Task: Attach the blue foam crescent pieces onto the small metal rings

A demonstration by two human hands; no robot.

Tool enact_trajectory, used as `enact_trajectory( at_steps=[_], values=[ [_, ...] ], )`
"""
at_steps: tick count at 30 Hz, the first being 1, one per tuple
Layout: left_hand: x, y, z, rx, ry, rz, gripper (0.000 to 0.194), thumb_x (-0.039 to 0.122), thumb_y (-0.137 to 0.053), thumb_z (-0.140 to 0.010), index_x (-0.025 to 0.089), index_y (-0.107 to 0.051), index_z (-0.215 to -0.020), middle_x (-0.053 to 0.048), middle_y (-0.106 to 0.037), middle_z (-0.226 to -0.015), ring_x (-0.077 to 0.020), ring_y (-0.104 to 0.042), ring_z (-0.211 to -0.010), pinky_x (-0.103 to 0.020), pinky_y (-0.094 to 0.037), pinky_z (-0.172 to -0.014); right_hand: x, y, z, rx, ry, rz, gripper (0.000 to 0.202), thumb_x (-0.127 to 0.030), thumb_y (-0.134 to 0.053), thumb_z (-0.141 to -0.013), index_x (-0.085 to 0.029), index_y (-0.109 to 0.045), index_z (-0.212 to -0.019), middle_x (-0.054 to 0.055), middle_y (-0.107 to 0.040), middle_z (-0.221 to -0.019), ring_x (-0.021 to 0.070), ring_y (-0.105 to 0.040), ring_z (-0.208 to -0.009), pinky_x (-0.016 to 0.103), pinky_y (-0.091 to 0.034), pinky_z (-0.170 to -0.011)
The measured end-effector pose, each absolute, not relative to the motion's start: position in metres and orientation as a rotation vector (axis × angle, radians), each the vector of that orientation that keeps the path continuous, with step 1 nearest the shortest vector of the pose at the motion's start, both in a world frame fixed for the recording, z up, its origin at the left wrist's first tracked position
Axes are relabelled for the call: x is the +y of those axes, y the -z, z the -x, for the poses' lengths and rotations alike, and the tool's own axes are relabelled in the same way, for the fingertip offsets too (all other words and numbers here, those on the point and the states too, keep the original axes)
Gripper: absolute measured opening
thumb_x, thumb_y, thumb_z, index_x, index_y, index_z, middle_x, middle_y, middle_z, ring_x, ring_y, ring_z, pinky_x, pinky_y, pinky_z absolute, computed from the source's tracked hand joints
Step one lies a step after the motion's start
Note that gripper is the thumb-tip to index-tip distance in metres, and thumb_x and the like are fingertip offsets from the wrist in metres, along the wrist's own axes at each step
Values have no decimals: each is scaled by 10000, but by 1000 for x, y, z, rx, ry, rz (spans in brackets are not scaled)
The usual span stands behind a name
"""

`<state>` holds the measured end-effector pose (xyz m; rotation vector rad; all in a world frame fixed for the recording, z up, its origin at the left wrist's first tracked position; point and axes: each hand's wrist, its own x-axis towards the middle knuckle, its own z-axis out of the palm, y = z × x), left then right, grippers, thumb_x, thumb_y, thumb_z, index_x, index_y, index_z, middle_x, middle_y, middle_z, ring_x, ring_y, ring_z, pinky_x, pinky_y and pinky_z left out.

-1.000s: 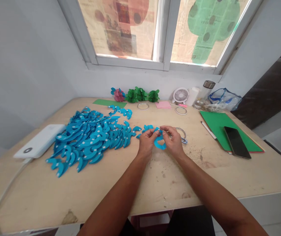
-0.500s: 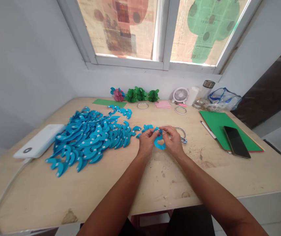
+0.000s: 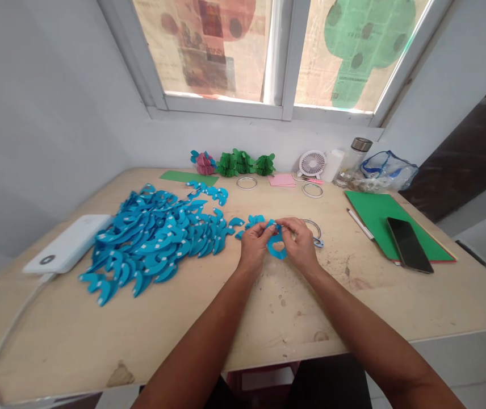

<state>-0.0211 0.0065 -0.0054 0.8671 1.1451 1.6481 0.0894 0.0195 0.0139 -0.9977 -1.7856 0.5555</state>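
Note:
Between my two hands is a blue paper piece (image 3: 277, 249), curved like a ring, its upper edge pinched by fingers of both. My left hand (image 3: 255, 243) is closed on its left side, and my right hand (image 3: 297, 241) is closed on its right side, the fingertips nearly touching. Other small blue pieces (image 3: 255, 220) lie just behind my left hand. A big heap of blue curved paper pieces (image 3: 162, 233) with small white squares spreads over the table to the left. Beside my right hand are a metallic ring (image 3: 312, 227) and a blue-handled item (image 3: 318, 243), partly hidden.
A white power bank (image 3: 70, 244) with a cable sits at the left of the table (image 3: 285, 318). Green paper (image 3: 383, 218), a phone (image 3: 409, 244) and a pen (image 3: 360, 224) lie right. Along the back stand green paper shapes (image 3: 243, 162), a small fan (image 3: 311, 165) and a bottle (image 3: 353, 162).

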Motion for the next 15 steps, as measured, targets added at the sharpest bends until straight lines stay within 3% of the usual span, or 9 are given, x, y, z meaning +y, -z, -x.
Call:
enact_trajectory(
  at_steps=[15],
  values=[
    [6,5,20,1097,-1653,-813,178,306,-676,-648,129,-665,-671,-37,-663,-660,-136,-592,-643,-251,-457,-643,19,-15,-88,-1793,-545,1002,268,-129,-459,-767,-226,-684,-877,49,-676,-878,212,-566,-922,364,-443,-842]
  ],
)
